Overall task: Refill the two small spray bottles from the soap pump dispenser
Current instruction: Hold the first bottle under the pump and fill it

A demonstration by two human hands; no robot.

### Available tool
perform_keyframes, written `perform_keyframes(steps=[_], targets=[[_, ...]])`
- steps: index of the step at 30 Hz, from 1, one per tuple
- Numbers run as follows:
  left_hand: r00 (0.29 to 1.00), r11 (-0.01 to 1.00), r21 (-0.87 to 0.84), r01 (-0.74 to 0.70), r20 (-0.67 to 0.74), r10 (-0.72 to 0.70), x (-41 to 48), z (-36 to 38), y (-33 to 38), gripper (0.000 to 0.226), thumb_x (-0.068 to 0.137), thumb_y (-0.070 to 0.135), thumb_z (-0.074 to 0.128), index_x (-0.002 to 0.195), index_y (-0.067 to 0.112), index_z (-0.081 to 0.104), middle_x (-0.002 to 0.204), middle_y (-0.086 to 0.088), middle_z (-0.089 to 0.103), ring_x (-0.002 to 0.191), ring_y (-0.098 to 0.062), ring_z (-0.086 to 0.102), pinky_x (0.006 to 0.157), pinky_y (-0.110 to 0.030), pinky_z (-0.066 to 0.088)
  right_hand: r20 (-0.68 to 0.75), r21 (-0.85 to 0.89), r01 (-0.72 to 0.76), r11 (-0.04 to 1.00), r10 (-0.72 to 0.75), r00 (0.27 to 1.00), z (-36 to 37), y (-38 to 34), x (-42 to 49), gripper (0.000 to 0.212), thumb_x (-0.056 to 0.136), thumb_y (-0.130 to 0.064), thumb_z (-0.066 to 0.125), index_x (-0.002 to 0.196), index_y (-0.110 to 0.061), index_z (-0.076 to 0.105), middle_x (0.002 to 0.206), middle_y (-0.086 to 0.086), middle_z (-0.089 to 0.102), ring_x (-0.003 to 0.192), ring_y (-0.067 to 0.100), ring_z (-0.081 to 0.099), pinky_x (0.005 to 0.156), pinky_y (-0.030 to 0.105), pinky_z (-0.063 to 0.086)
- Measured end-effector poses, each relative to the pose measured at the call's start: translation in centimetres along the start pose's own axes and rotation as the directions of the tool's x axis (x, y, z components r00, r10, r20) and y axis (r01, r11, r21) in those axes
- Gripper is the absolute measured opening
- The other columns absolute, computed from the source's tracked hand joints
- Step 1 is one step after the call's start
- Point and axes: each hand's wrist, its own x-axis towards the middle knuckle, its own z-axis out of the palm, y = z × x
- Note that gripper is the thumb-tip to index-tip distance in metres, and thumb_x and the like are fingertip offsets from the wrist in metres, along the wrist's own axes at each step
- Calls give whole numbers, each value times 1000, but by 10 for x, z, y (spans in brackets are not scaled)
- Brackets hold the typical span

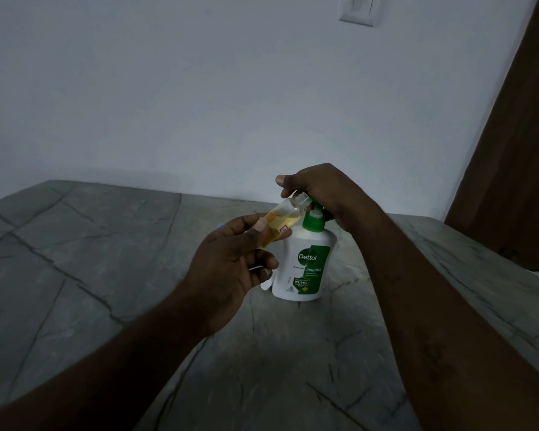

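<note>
two bare forearms reach in from the near edge of the grey veined bench (75, 244), the left from the near left corner and the right along the right side. the left hand (231, 269) is nearest, raised above the middle of the bench, with thumb and fingers curled round the lower half of a small spray bottle (280, 220). the bottle is clear, about half full of yellow liquid, and carries a little red-and-white sticker. it is tilted, its base towards the left and its uncapped neck pointing up and right at the pump nozzle. whether neck and nozzle actually touch cannot be told, since fingers cover that spot.

just behind the left hand a small white piece (265, 286) lies on the bench beside the base of the soap pump dispenser (305, 269); what it is cannot be made out. the dispenser stands upright near the middle of the bench, towards the far edge, a white bottle with a green label and a green collar.

the right hand (321, 188) sits on top of the dispenser, fingers curled down over the pump head and gripping it, thumb sticking out to the left above the small bottle's neck.

beyond the far edge rises a plain pale wall with a switch plate (358, 10) high up, and a brown door (517, 150) stands past the far right corner.
</note>
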Motion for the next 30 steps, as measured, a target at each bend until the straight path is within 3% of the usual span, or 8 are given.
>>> perform_keyframes(steps=[9, 16, 20, 26, 30], targets=[[1000, 1000, 16, 8, -3, -8, -1, -1, -1, 41, 90, 26, 57, 125, 6, 63, 122, -18, 69, 63, -15, 59, 60, -28, 51, 19, 11, -23, 1000, 23, 1000, 3, 6, 2, 30, 89, -44, 73, 80, -16, 79, 88, 1, 73, 76, 19, 63, 74, 33, 50], [1000, 1000, 21, 11, 7, -11, -1, -1, -1, 37, 93, 24, 57, 124, 8, 64, 124, -18, 69, 63, -16, 59, 64, -32, 50, -90, -165, 168, 972, -185, 979, -1, -3, 1, 37, 97, -43, 65, 88, -10, 80, 79, -2, 70, 77, 16, 64, 82, 36, 50], [1000, 999, 34, 4, 26, -5, -3, 1, 2, 51, 80, 31, 60, 125, 8, 64, 121, -16, 71, 63, -15, 59, 65, -32, 49, -45, -114, 140, 984, -146, 988, -1, 0, 3, 35, 96, -44, 65, 86, -13, 80, 79, -5, 68, 78, 18, 64, 77, 35, 50], [1000, 999, 34, 13, 9, -13, -2, 0, 0, 36, 92, 23, 56, 124, 9, 65, 119, -15, 72, 62, -15, 58, 66, -33, 48, 7, 4, 0, 1000, 0, 1000, 3, 8, 6, 33, 92, -47, 69, 81, -17, 80, 88, 0, 71, 76, 20, 63, 71, 33, 50], [1000, 1000, 25, 12, 18, -12, -4, 0, -1, 45, 80, 28, 61, 120, 10, 66, 116, -13, 74, 63, -16, 58, 67, -34, 47, 7, -2, -1, 1000, 1, 1000, 4, 9, 5, 35, 92, -48, 68, 82, -16, 80, 86, 0, 72, 75, 19, 63, 68, 31, 47]])
